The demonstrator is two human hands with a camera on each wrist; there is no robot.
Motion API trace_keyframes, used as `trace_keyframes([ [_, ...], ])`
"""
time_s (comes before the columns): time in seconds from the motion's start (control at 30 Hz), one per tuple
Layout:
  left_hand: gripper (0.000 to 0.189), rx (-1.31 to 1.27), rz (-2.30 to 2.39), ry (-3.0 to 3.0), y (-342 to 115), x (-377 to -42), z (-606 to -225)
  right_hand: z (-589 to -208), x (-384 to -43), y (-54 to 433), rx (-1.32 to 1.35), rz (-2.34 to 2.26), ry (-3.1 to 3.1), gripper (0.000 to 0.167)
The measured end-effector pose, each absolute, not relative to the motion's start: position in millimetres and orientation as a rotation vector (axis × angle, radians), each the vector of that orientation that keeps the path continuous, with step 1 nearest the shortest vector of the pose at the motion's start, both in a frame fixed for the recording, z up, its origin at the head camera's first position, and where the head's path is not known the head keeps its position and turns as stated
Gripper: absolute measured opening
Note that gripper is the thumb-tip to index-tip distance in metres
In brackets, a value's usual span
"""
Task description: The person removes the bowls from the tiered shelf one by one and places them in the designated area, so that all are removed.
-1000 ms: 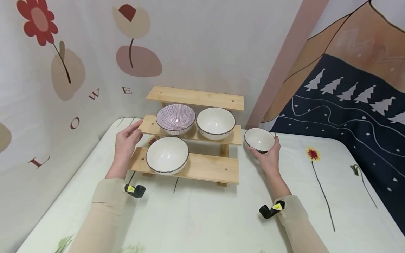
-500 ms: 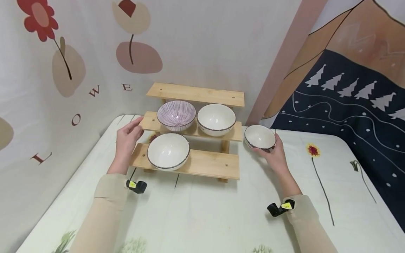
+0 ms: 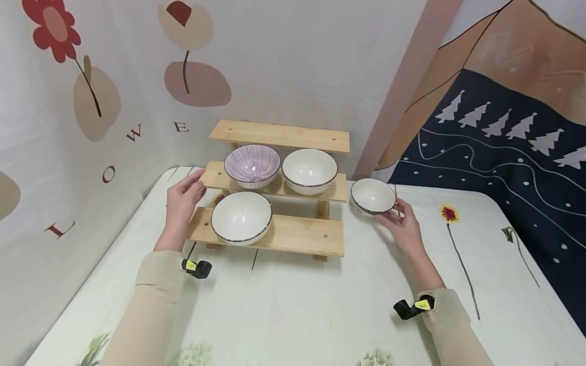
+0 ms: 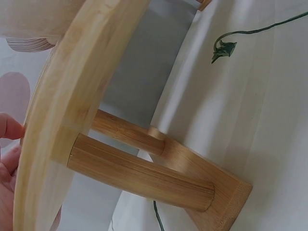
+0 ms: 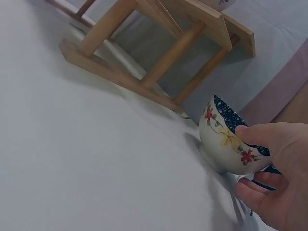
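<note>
A small bowl (image 3: 373, 195), white inside, stands on the table right of the wooden rack. In the right wrist view, the bowl's outside (image 5: 226, 139) shows painted flowers and a blue band. My right hand (image 3: 405, 229) is at this bowl's right side, thumb and fingers spread apart at its edge; whether they touch it I cannot tell. My left hand (image 3: 181, 203) pinches the left end of the rack's middle shelf (image 3: 212, 175). That shelf carries a purple-striped bowl (image 3: 253, 165) and a white bowl (image 3: 310, 170). Another white bowl (image 3: 241, 216) sits on the bottom shelf.
The rack's top shelf (image 3: 279, 135) is bare, and so is the right part of its bottom shelf (image 3: 306, 234). A pale cloth with printed flowers covers the table (image 3: 293, 305). Printed curtains (image 3: 293, 66) hang behind and at the sides.
My right hand has slid to the right along the small bowl's edge and loosened, while the bowl stays in place beside the rack. The left hand keeps its hold on the shelf.
</note>
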State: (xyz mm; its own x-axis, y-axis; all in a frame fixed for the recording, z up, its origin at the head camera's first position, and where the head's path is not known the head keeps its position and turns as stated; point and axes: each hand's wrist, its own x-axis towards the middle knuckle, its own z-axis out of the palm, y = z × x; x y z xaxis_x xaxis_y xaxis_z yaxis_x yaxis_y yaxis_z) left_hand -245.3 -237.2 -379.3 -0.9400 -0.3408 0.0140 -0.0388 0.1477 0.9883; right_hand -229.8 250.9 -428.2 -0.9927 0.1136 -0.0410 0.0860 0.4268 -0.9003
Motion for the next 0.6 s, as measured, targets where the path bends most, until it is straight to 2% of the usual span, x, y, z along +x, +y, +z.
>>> trace_keyframes([
  [0.37, 0.045, 0.377, -1.886, -2.190, -237, -246, -380, -429, -214, 252, -0.182, 1.605, -2.721, 0.080],
  [0.6, 0.045, 0.372, -1.866, -2.205, -238, -246, -380, -427, -206, 249, -0.165, 1.541, -2.757, 0.073],
])
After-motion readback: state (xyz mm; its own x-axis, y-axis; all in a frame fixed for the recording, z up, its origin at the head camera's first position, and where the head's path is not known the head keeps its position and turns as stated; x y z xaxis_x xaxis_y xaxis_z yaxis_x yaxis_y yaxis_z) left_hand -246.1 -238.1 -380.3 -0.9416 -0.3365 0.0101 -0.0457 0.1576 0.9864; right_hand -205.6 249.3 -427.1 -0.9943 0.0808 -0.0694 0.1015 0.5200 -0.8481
